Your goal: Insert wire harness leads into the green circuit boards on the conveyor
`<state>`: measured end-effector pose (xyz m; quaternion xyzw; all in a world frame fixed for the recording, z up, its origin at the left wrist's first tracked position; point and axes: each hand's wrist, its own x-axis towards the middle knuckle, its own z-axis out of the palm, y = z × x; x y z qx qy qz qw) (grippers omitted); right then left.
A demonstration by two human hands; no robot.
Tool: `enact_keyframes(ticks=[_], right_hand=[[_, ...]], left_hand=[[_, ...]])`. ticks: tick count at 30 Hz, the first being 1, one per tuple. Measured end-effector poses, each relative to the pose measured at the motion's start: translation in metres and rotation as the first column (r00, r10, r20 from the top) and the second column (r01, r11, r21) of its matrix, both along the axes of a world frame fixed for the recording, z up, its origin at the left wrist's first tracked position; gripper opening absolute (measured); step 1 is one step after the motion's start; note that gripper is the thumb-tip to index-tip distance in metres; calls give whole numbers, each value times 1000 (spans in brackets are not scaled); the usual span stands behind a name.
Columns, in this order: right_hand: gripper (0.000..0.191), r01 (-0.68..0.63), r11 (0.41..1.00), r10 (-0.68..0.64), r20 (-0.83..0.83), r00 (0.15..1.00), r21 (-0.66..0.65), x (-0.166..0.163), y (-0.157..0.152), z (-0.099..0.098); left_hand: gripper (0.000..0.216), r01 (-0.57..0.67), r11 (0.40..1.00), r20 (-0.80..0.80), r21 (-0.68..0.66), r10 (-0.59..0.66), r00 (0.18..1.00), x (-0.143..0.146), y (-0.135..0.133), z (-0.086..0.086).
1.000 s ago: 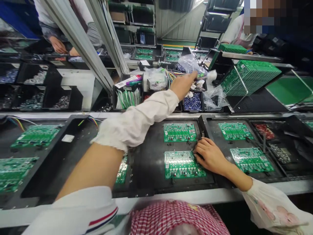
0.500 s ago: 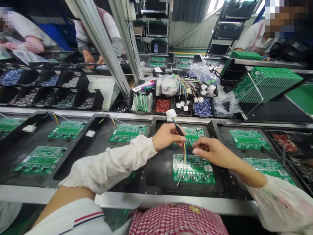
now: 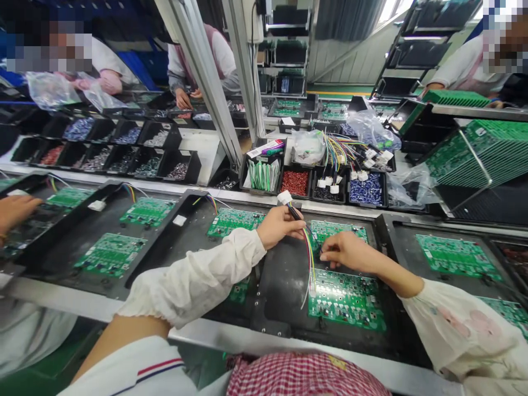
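Note:
My left hand (image 3: 279, 224) pinches a coloured wire harness (image 3: 308, 254) just below its white connector (image 3: 284, 197). The loose wires hang down over a green circuit board (image 3: 346, 298) that lies in a black carrier tray (image 3: 280, 286). Just right of the wires, my right hand (image 3: 345, 251) has its fingers drawn together and its fingertips touch them. A second green board (image 3: 339, 231) lies behind my hands in the same tray.
Black bins behind the line hold red parts (image 3: 294, 182), blue parts (image 3: 366, 191) and more wire harnesses (image 3: 342, 154). A rack of green boards (image 3: 478, 151) stands at the right. More trays with boards run left and right. Another person's hand (image 3: 14, 210) rests at the far left.
My left hand came back from the far bins with a wire harness and now holds it over the near board. My right hand lifted off the tray and went to the wires.

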<state>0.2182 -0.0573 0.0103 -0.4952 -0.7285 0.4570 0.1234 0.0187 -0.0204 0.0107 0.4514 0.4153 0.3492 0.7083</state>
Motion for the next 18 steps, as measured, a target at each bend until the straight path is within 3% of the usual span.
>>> enact_keyframes(ticks=[3,6,11,18], right_hand=[[17,169,978,-167,-21,986,125,-5,17,-17],[8,342,889,-340,-62,938,304,-12,40,-36],[8,312,903,-305,-69,950,295,-13,55,-54],[10,294,906,-298,-35,954,305,-10,51,-54]], left_hand=[[26,-32,999,27,5,32,999,-8,6,-3],[24,-65,998,41,19,64,997,-11,11,-4],[21,-123,992,31,17,122,992,-9,18,-3],[22,-179,984,41,23,178,983,-6,26,-8]])
